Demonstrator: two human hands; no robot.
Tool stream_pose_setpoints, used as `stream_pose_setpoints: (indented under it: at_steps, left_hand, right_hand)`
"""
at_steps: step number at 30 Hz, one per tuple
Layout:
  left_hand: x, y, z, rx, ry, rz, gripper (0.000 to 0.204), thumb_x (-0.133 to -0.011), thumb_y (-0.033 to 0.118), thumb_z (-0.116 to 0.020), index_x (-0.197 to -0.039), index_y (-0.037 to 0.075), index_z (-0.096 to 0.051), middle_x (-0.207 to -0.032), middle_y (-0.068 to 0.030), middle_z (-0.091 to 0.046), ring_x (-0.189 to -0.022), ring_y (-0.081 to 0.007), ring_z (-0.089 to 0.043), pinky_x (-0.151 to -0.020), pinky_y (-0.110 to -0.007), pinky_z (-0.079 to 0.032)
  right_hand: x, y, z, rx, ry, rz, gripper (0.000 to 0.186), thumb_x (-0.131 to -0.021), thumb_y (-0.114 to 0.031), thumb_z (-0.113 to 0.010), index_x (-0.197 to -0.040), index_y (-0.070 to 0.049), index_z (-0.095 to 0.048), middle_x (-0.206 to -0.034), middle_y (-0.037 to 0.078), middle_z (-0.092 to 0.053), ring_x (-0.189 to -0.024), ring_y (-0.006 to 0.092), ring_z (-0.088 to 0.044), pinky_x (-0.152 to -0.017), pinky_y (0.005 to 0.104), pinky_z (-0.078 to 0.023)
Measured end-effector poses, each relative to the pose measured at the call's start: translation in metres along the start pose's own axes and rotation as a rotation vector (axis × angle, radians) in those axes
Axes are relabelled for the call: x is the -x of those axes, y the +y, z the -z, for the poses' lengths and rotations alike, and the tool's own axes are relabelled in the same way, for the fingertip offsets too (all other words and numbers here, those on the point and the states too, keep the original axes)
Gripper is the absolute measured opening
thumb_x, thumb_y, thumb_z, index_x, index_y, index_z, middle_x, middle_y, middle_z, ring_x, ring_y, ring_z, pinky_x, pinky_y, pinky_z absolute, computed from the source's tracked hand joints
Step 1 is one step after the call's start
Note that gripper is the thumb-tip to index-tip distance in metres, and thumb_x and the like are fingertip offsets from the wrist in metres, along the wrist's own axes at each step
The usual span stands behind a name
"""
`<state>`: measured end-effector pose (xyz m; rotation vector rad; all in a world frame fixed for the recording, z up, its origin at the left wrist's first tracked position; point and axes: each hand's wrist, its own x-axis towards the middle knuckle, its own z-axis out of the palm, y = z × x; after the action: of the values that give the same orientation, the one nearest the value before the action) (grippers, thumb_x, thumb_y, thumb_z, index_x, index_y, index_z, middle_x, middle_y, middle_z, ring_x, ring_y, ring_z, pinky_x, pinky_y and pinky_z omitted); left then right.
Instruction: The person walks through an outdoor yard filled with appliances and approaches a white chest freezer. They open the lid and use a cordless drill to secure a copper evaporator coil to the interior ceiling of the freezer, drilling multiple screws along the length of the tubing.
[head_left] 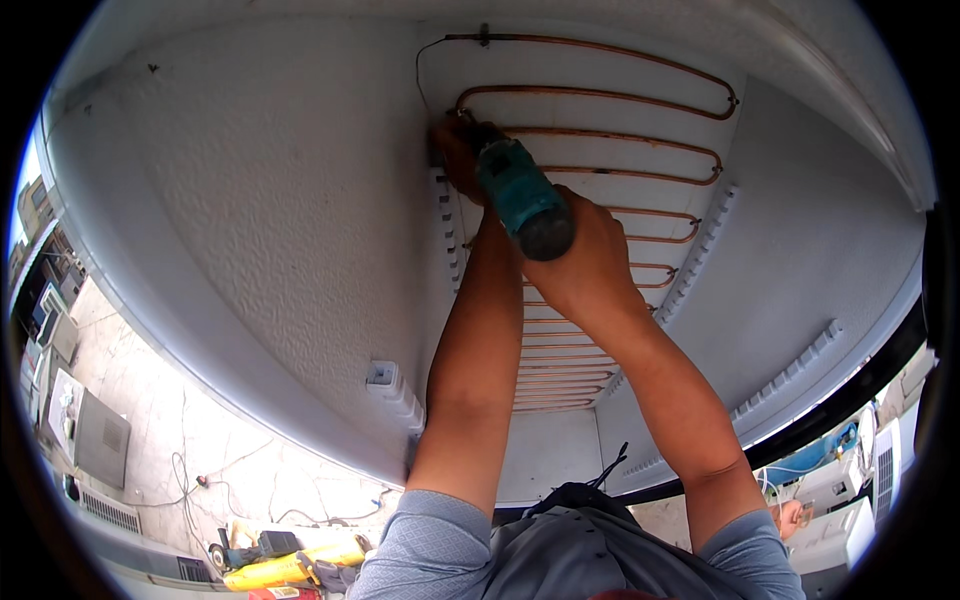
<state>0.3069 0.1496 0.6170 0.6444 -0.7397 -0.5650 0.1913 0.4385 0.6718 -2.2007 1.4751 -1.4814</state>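
A teal and black cordless drill (525, 200) is gripped in my right hand (583, 255), its nose pointing at the upper left of the wall ahead. Close beside that nose, my left hand (460, 165) is raised to the left end of a copper tube coil (600, 92), fingers curled in shadow. What those fingers hold is hidden by the drill and the dark. The coil runs back and forth in several loops over the white back wall of a tall cabinet. A thin dark wire (418, 75) bends down from its top end toward my left hand.
White notched shelf rails (700, 255) line both sides, and a white bracket (395, 392) juts from the left wall (270, 220). Outside on the pale floor lie cables (185, 490), an angle grinder (255, 547) and a yellow tool or case (290, 570). Appliance units (100, 440) stand beyond.
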Motion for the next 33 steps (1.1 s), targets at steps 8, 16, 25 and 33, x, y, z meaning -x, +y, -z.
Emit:
stream_pose_setpoints:
  at_steps: [8,16,25,33]
  left_hand:
    - [0.041,0.024,-0.022,-0.685,0.1,-0.098,0.029,-0.095,0.025,-0.067,-0.119,0.013,-0.058,-0.115,-0.0094,-0.067,-0.104,-0.0299,-0.067,-0.091,-0.044,-0.054]
    - [0.056,0.061,-0.02,-0.353,0.138,-0.086,0.03,-0.097,0.031,-0.067,-0.116,0.009,-0.06,-0.11,-0.0088,-0.066,-0.1,-0.0251,-0.067,-0.088,-0.039,-0.054]
    - [0.068,0.074,-0.017,-0.427,0.167,-0.254,0.034,-0.089,0.031,-0.074,-0.11,0.008,-0.059,-0.107,-0.0096,-0.067,-0.1,-0.0273,-0.068,-0.087,-0.041,-0.053]
    - [0.057,0.082,-0.019,-0.393,0.18,-0.032,0.034,-0.09,0.03,-0.069,-0.115,0.012,-0.057,-0.113,-0.0118,-0.069,-0.108,-0.032,-0.068,-0.093,-0.045,-0.052]
  right_hand:
    - [-0.003,0.01,0.004,0.011,-0.014,-0.038,0.022,-0.081,-0.016,-0.072,-0.094,0.001,-0.068,-0.085,0.027,-0.072,-0.084,0.0459,-0.071,-0.077,0.0507,-0.056]
    - [-0.006,0.008,0.005,-0.007,-0.035,-0.037,0.023,-0.081,-0.015,-0.073,-0.096,0.002,-0.069,-0.086,0.026,-0.072,-0.086,0.0443,-0.071,-0.078,0.0484,-0.056]
    - [-0.013,0.005,0.02,0.021,-0.037,-0.08,0.023,-0.083,-0.015,-0.071,-0.098,0.003,-0.071,-0.087,0.026,-0.073,-0.09,0.0444,-0.071,-0.081,0.0469,-0.056]
    - [-0.008,-0.014,0.013,0.147,-0.031,-0.018,0.029,-0.083,-0.022,-0.076,-0.099,0.002,-0.07,-0.088,0.024,-0.073,-0.085,0.0408,-0.072,-0.079,0.0452,-0.056]
